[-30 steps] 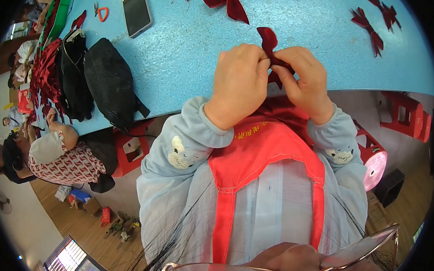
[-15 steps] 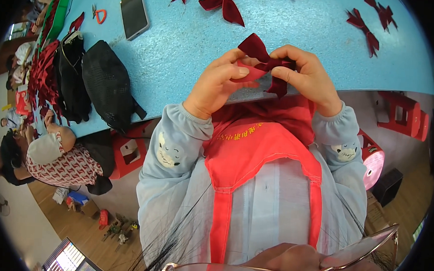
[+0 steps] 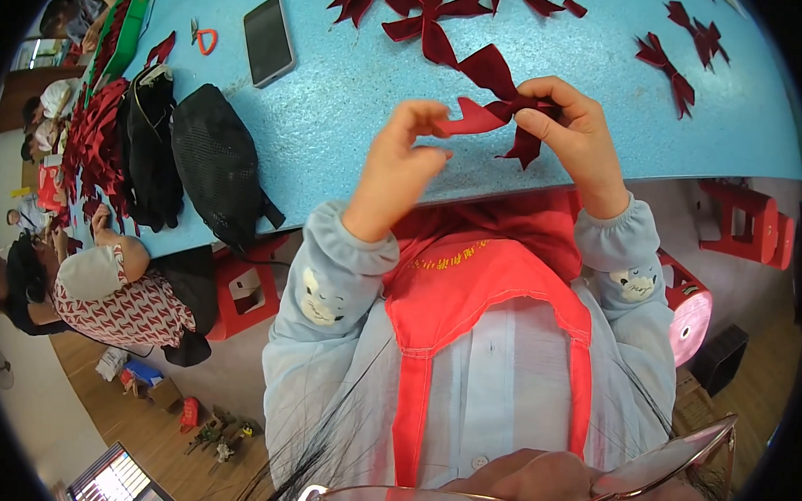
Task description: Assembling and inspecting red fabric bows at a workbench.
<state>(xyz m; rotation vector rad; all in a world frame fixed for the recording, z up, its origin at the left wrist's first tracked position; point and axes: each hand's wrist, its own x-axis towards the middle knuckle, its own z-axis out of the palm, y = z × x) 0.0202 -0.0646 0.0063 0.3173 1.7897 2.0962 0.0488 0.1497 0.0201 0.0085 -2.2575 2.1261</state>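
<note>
A dark red velvet ribbon bow [image 3: 489, 71] is pinched at its knot between the thumb and fingers of my right hand [image 3: 574, 137], just above the table's near edge. One lighter red tail of the bow points left and its tip is close to the fingertips of my left hand [image 3: 396, 165]. That hand's thumb and index finger stand apart, with nothing gripped between them. I cannot tell whether its fingertips touch the tail. More dark red bows [image 3: 429, 23] lie on the blue table [image 3: 354, 96] beyond my hands, and others [image 3: 668, 74] lie at the far right.
To the left lie a phone [image 3: 269, 41], small orange-handled snips [image 3: 206, 40], a black mesh bag [image 3: 213, 153], a black pouch [image 3: 146, 141] and a heap of red ribbon [image 3: 95, 134]. A person [image 3: 121, 296] sits at the left. Red stools [image 3: 738, 220] stand at the right.
My left hand has let go of the bow's tail, its thumb and fingers now apart. My right hand still pinches the knot. The view has shifted slightly.
</note>
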